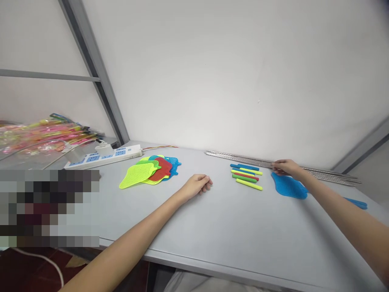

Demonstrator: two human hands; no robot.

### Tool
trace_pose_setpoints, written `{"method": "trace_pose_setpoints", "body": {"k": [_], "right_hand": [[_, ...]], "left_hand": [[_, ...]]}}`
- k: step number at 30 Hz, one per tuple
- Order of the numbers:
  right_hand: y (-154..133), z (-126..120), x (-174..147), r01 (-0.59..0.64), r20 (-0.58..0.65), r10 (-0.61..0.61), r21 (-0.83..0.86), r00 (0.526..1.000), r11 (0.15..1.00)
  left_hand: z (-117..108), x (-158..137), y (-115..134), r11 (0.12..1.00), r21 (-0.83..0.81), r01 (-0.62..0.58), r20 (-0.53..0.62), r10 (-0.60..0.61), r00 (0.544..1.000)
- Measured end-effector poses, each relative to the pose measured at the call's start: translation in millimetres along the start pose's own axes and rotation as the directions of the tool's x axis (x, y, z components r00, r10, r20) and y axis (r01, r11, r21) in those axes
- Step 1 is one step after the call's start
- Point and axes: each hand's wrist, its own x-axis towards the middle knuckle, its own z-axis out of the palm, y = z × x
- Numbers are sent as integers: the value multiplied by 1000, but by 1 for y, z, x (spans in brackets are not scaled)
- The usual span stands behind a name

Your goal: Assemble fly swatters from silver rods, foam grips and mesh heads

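Observation:
My left hand [199,184] rests on the grey table with its fingers loosely curled, and nothing shows in them. To its left lies an overlapping pile of perforated plastic fly swatter heads [138,173] in yellow-green, green, red and blue. My right hand [287,167] reaches to the back of the table, its fingertips pinched at the thin metal rods [240,157]. Just below that hand lies a single blue fly swatter head [290,187], its narrow end close to the fingers. Between my hands several coloured plastic handles [249,184] lie in a rough row.
More blue handles [357,203] lie at the far right, partly behind my right forearm. A white power strip [115,156] with plugs and cables sits at the back left. Beyond it are plastic-wrapped colourful items [45,134]. A grey metal frame post [100,81] rises there. A pixelated patch covers the left side.

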Motion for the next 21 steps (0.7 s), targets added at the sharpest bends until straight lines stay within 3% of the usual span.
{"method": "trace_pose_setpoints", "body": {"k": [5,8,11,18,21], "right_hand": [[1,0,18,27,8,-26,-169,1000,985],[5,2,26,95,-8,-100,-222,995,970],[10,5,30,177,51,-170,-254,984,951],[19,4,34,358,138,-332,-290,933,887],[23,5,36,461,169,-430,-367,887,808]], "left_hand": [[0,0,0,1000,13,-10,5,10,1000],[-1,-1,-1,1000,15,-15,4,15,1000],[-1,-1,-1,1000,20,-9,1,9,1000],[-1,-1,-3,999,38,-11,-12,12,1000],[0,-1,-5,998,55,-15,-21,16,1000]]}}
